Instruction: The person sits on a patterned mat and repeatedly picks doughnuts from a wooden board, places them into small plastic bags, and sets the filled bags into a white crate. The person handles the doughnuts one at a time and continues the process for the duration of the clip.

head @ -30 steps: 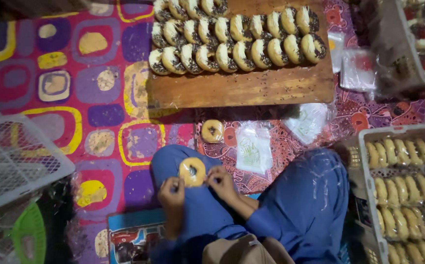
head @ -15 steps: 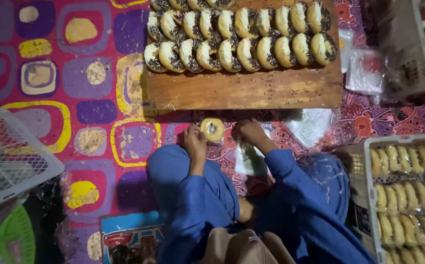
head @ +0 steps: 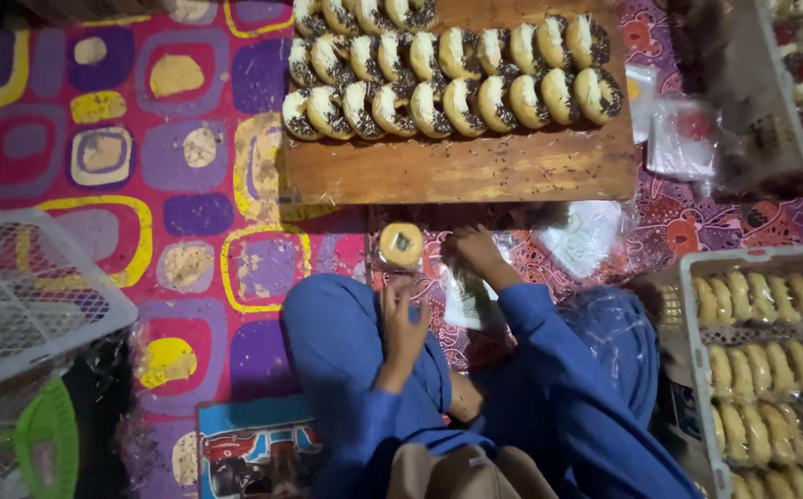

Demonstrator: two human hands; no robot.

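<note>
A single doughnut lies alone on the patterned mat, just below the near edge of the wooden board. It is round and pale, with a dark small centre, and no hand touches it. The right hand is just beside it on its right side, and its fingers are curled down onto a clear plastic bag that lies flat on the mat; whether they really pinch the bag or only press on it, I cannot tell. The left hand rests lower, on the blue cloth over the knee, with the fingers loosely spread and holding nothing. It is near the doughnut but apart from it.

On the wooden board, behind the single doughnut, stand two rows of doughnuts, set on their edges and leaning on each other, each with white and dark topping. The front part of the board is bare, with small dark crumbs. More clear bags lie on the mat to the right of the right hand, and others past the right end of the board.

At the right edge, a white crate holds rows of plain pale doughnuts. At the left, a white wire basket stands tilted, with a green plastic thing below it. Between the hands and the board nothing blocks the way except the lone doughnut itself.
</note>
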